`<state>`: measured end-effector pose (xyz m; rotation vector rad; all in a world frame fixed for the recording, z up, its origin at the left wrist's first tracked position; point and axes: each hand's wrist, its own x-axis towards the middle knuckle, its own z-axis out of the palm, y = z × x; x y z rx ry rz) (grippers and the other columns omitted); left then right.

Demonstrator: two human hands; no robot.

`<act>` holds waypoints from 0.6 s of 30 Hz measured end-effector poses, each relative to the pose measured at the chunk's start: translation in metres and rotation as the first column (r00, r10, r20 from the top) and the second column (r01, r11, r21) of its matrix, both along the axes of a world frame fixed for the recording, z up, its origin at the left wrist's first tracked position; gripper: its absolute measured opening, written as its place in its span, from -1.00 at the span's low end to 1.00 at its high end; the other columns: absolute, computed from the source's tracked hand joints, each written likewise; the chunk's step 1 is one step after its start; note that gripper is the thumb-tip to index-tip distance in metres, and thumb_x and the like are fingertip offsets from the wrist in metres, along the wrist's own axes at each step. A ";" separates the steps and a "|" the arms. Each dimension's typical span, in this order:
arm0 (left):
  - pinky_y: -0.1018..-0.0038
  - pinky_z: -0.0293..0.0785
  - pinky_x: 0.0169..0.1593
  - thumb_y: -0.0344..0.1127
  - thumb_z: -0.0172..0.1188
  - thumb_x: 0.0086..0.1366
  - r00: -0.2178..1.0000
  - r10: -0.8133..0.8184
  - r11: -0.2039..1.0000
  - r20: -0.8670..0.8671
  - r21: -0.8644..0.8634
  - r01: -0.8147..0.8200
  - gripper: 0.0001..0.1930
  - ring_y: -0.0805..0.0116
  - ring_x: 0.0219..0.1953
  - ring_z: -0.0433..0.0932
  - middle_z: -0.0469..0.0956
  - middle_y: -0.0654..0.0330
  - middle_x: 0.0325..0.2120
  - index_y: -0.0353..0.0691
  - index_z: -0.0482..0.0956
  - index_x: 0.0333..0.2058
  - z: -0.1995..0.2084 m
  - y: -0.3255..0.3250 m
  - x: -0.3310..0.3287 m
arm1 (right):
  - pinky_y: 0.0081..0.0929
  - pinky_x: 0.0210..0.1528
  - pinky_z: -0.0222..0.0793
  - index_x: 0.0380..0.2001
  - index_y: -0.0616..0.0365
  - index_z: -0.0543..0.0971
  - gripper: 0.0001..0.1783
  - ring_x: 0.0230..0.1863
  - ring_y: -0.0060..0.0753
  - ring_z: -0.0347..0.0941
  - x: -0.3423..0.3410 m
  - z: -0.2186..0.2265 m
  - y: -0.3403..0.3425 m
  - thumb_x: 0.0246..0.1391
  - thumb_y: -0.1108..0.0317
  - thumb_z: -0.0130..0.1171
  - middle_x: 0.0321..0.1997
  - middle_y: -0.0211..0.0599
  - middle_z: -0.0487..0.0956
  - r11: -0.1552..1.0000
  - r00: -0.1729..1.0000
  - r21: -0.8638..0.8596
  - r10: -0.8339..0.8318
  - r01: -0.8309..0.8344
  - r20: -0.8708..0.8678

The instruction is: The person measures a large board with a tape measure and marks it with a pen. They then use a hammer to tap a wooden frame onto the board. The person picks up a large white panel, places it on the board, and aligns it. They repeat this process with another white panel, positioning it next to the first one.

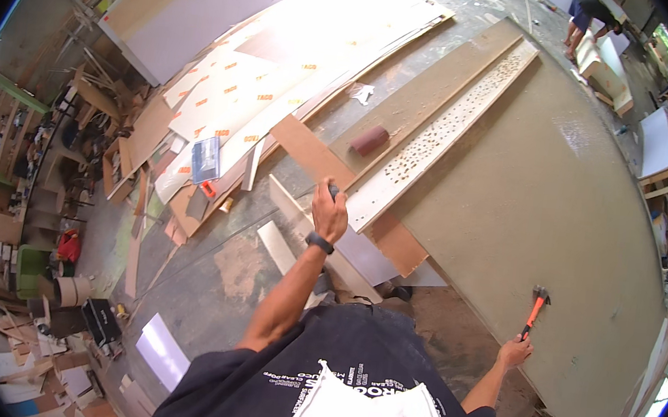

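We see the left hand (330, 212) curled around a small dark object (333, 193), kind unclear, near the close end of a long white strip (443, 134) dotted with brown specks. Right hand (514, 352): fingers wrapped around the handle of an orange-and-black claw hammer (534, 313), its head over the right part of the grey-green worktop (547, 198); contact, we can't tell. Strip lies lengthwise on the worktop; dark red roll (369, 141) left of it. We also get stacked white sheets (274, 80) farther left, plus a bending co-worker (589, 15) top right.
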<state>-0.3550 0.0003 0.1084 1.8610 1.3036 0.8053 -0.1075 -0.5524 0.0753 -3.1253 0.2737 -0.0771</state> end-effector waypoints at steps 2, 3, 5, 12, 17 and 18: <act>0.14 0.33 0.06 -0.30 0.13 0.18 1.000 -0.013 0.999 0.017 0.048 0.013 -0.52 -0.16 -0.06 0.43 0.47 -0.15 -0.09 -0.39 0.32 0.05 0.013 0.020 0.031 | -0.04 0.03 0.30 0.00 0.27 0.43 -0.57 0.06 0.04 0.36 0.005 -0.012 -0.006 0.27 0.12 0.03 -0.03 -0.03 0.44 0.997 0.998 0.062 0.045 -0.047 0.034; 0.13 0.33 0.07 -0.28 0.15 0.18 0.998 -0.057 0.990 -0.015 0.126 0.058 -0.51 -0.14 -0.04 0.43 0.47 -0.14 -0.10 -0.37 0.32 0.05 0.011 0.034 0.046 | -0.03 0.02 0.30 -0.02 0.29 0.43 -0.58 0.03 0.07 0.38 0.007 -0.019 -0.007 0.27 0.13 0.03 -0.04 0.01 0.44 0.993 0.996 0.095 0.063 -0.068 0.056; 0.13 0.33 0.08 -0.25 0.19 0.19 0.986 -0.140 0.948 -0.088 0.277 0.159 -0.50 -0.10 0.00 0.42 0.47 -0.11 -0.11 -0.35 0.32 0.05 -0.004 0.063 0.075 | -0.04 -0.03 0.29 -0.07 0.35 0.43 -0.58 -0.06 0.11 0.41 0.013 -0.036 -0.002 0.29 0.13 0.03 -0.09 0.10 0.45 0.961 0.999 0.273 0.038 -0.044 0.028; 0.14 0.26 0.16 -0.13 0.24 0.16 0.812 -0.361 0.842 -0.459 0.214 0.496 -0.43 -0.03 0.13 0.34 0.41 -0.07 0.03 -0.32 0.33 0.07 -0.011 0.106 0.136 | -0.35 -0.34 0.38 -0.13 0.31 0.33 -0.58 -0.37 -0.31 0.47 -0.073 -0.012 0.130 0.29 0.10 0.07 -0.30 -0.10 0.50 0.533 1.000 0.846 -0.016 -0.012 0.024; 0.06 -0.09 0.36 0.04 0.11 0.23 0.749 -0.335 0.714 -0.572 0.364 0.598 -0.26 -0.07 0.40 -0.06 -0.01 -0.18 0.34 -0.35 0.20 0.24 -0.003 0.066 0.151 | -0.60 -0.53 0.37 -0.07 0.25 0.27 -0.65 -0.56 -0.52 0.44 -0.105 0.042 0.232 0.30 0.23 0.07 -0.41 -0.25 0.52 0.125 0.981 0.991 0.192 -0.042 0.017; 0.07 -0.15 0.38 0.07 0.06 0.25 0.692 -0.423 0.631 -0.585 0.357 0.688 -0.23 -0.06 0.42 -0.11 -0.05 -0.18 0.36 -0.36 0.15 0.28 -0.011 0.063 0.154 | -0.58 -0.50 0.38 -0.05 0.26 0.26 -0.65 -0.54 -0.51 0.46 -0.103 0.052 0.248 0.30 0.25 0.06 -0.41 -0.26 0.53 0.171 0.969 0.985 0.244 -0.012 -0.030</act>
